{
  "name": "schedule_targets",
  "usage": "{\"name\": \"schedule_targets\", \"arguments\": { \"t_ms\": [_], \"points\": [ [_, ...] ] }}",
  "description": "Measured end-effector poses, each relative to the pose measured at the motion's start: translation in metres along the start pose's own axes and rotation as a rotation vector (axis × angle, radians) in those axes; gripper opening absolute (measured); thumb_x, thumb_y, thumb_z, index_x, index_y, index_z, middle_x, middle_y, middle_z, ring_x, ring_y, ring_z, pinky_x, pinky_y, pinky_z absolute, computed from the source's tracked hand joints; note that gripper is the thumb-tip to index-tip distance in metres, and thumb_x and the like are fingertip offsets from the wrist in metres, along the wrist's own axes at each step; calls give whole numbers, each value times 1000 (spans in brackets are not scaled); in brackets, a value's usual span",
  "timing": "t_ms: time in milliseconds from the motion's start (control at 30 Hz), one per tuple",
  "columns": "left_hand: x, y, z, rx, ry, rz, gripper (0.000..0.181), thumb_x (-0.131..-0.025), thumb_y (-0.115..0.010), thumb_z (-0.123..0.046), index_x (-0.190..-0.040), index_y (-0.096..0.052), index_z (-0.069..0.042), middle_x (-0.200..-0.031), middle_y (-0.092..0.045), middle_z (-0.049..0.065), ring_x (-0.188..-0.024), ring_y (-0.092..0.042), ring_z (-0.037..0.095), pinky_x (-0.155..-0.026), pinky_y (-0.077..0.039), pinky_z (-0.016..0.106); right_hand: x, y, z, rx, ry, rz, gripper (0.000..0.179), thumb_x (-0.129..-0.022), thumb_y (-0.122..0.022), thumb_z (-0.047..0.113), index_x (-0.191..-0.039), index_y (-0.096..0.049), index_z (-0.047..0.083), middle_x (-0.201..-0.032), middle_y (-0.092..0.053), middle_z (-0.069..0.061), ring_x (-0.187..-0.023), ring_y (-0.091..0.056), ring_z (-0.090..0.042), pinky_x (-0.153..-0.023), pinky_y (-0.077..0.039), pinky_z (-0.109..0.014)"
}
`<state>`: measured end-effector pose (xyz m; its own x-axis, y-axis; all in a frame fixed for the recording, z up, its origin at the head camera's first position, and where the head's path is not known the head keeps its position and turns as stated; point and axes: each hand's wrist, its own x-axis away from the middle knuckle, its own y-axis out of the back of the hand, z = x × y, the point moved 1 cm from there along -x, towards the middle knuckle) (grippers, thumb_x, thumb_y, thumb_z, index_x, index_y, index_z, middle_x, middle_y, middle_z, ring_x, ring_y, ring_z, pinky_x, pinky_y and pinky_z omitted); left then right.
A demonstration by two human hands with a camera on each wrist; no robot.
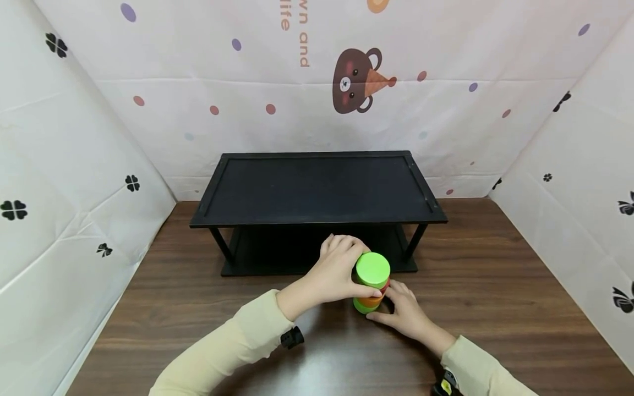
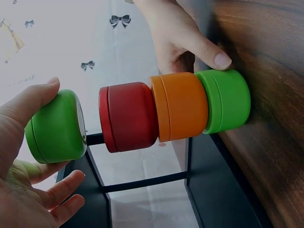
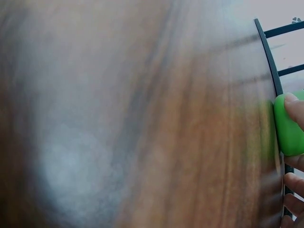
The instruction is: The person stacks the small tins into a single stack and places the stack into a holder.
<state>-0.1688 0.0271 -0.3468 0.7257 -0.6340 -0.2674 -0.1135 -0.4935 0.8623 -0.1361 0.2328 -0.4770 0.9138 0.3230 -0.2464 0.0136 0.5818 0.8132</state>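
Observation:
Three round lidded jars stand stacked on the wooden table: a green jar point(image 2: 225, 101) at the bottom, an orange jar point(image 2: 183, 107) on it, and a red jar point(image 2: 130, 116) on top. My left hand point(image 1: 333, 272) grips a second green jar point(image 1: 373, 268) between thumb and fingers, just above the red lid. A small gap between them shows in the left wrist view. Low at the stack, my right hand point(image 1: 405, 313) holds the bottom green jar, its thumb on the near side. In the right wrist view only part of that jar point(image 3: 289, 126) and some fingers appear.
Behind the stack stands a black two-tier shelf point(image 1: 317, 187), its lower board close to the jars. The brown wooden table point(image 1: 163, 324) spreads around it. White printed sheets point(image 1: 173, 60) enclose the back and both sides.

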Motion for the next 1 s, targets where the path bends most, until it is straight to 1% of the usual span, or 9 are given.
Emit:
{"name": "schedule_targets", "arguments": {
  "t_ms": [333,567,767,1000],
  "points": [
    [-4,-4,-1,-5,3,12,62,-71,-79,-52,-116,-57,-16,-121,-53,1,-120,-43,21,-109,-23,58,0,1,1,8,-8,4,52,-72,-82,32,-116,-65,10,-123,-58,-13,-114,-51,-36,-89,-38,-61],
    [-4,-8,-2,-32,13,27,62,-71,-78,-53,-117,-57,-17,-121,-53,2,-120,-42,22,-109,-23,58,0,-1,0,-2,-11,7,49,-72,-82,33,-113,-66,12,-120,-59,-10,-113,-51,-34,-89,-39,-60],
    [-5,-10,1,-26,18,34,62,-71,-78,-53,-116,-57,-17,-120,-53,1,-120,-42,22,-109,-23,58,0,-2,-1,10,-3,-1,48,-71,-82,33,-112,-66,14,-118,-60,-7,-113,-52,-33,-89,-39,-57],
    [-5,-12,0,-33,22,50,64,-71,-77,-54,-119,-58,-16,-122,-53,2,-120,-42,23,-108,-24,59,1,0,0,2,-13,11,49,-72,-81,33,-113,-66,13,-120,-59,-9,-114,-51,-34,-89,-39,-59]
  ]
}}
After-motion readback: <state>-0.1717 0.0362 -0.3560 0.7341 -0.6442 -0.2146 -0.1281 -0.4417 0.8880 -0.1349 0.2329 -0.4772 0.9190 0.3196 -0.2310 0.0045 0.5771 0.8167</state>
